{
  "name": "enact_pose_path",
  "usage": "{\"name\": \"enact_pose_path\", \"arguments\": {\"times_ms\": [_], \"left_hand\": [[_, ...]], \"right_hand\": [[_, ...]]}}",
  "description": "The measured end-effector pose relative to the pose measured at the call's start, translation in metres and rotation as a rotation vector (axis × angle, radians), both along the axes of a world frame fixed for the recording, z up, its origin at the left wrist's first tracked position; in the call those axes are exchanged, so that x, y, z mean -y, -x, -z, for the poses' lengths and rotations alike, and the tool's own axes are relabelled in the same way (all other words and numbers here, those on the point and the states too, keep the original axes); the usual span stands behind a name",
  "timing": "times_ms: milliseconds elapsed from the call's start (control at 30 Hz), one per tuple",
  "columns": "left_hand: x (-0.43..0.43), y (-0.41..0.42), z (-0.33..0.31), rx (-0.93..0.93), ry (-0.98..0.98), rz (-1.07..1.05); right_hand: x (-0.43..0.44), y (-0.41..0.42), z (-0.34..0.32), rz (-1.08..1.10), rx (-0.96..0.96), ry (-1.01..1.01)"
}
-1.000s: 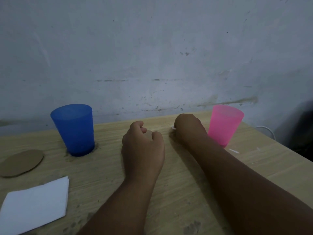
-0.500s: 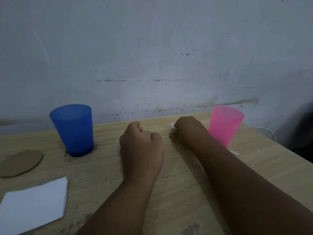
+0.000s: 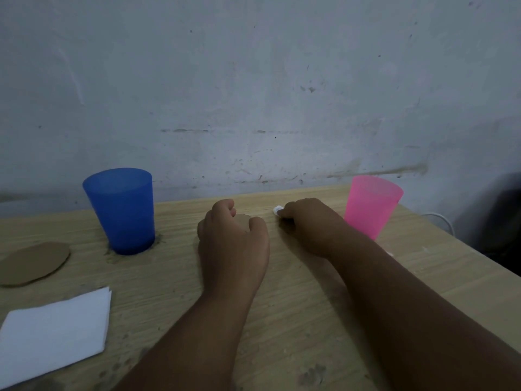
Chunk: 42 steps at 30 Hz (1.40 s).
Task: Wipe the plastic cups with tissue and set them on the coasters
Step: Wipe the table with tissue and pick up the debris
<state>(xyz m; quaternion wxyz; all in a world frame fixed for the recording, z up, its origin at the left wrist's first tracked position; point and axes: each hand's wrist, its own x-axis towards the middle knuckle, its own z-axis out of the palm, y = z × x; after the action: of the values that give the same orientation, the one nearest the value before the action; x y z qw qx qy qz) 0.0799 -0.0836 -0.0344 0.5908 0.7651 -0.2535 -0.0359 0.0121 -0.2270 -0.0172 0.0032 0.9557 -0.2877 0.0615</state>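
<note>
Head view: The left hand (image 3: 232, 244) lay knuckles-up on the wooden table (image 3: 296, 320), fingers curled over a brown piece (image 3: 242, 221); whether they gripped it could not be told. The right hand (image 3: 307, 227) pinched a white tissue scrap (image 3: 277, 210) just beside the pink cup (image 3: 372, 206). The blue cup (image 3: 122, 210) stood upright to the left. A bare coaster (image 3: 32, 263) lay near it, and a folded tissue stack (image 3: 53, 331) sat at the near-left edge.
</note>
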Motion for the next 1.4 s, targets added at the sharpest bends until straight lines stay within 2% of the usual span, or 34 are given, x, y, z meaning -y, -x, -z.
{"name": "enact_pose_path", "arguments": {"times_ms": [100, 300, 433, 667, 800, 1033, 1233, 1400], "left_hand": [[0.001, 0.0, 0.0, 0.0, -0.008, -0.001], [0.0, 0.0, -0.001, 0.011, -0.025, 0.0], [0.0, 0.001, -0.001, 0.013, -0.036, -0.001], [-0.001, 0.002, -0.002, 0.005, -0.049, 0.002], [0.0, 0.001, -0.001, 0.009, -0.054, 0.005], [-0.001, 0.0, -0.001, 0.007, -0.051, 0.003], [0.0, 0.001, -0.001, 0.013, -0.043, 0.007], [0.0, -0.001, 0.0, 0.004, -0.043, 0.006]], "right_hand": [[0.002, 0.003, 0.004, 0.018, 0.126, -0.01], [0.007, 0.004, 0.007, 0.17, 0.091, -0.006], [0.011, 0.002, 0.01, 0.256, 0.25, -0.156], [0.012, -0.018, 0.007, 0.49, 0.353, -0.141], [0.013, -0.022, 0.007, 0.474, 0.353, -0.177], [0.019, -0.007, 0.012, 0.218, 0.415, -0.269], [0.018, -0.002, 0.004, 0.332, 0.438, -0.171], [0.013, -0.013, 0.006, 0.362, 0.312, -0.139]]}}
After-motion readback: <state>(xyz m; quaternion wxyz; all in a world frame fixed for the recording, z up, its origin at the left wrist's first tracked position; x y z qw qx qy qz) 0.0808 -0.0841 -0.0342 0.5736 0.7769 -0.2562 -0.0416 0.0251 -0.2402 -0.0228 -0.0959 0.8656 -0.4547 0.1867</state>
